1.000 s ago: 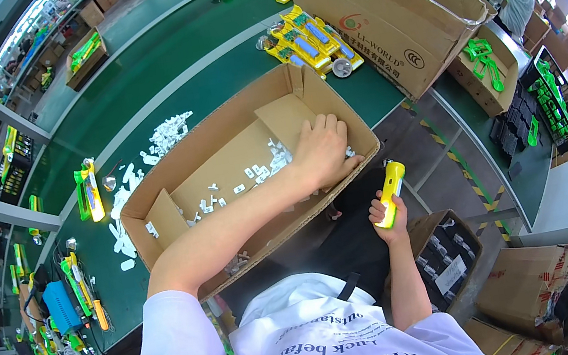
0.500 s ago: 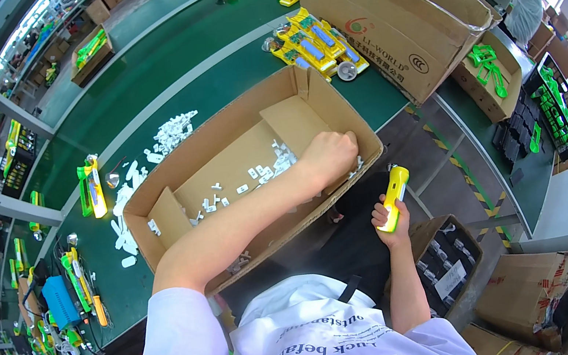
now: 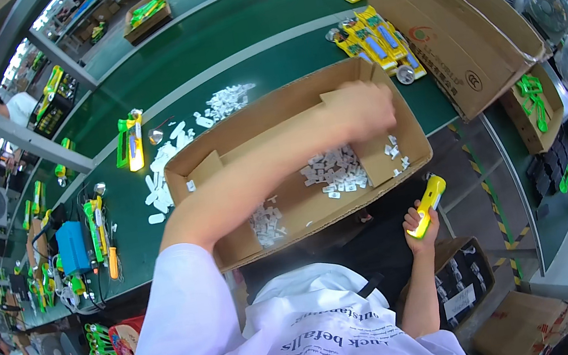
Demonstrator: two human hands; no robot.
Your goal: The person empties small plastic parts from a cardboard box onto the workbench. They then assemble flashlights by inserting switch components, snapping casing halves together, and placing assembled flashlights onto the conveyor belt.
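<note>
- While the right hand (image 3: 419,224) keeps its fingers wrapped round a yellow torch-shaped part (image 3: 429,204) below the table edge, the left hand (image 3: 360,107) has lifted from the box floor toward the far flap, blurred by motion; whether its fingers pinch anything cannot be told.
- Small white pieces (image 3: 333,170) lie heaped in the open cardboard box (image 3: 304,211), just beneath that hand, suggesting a pick from the heap is under way or just made.
- More white pieces (image 3: 177,138) are scattered on the green table (image 3: 232,37) beyond the box.
- Yellow assembled units (image 3: 375,42) sit beside a large tilted carton (image 3: 452,17) at right.
- Box walls and inner flap crowd the reach.
</note>
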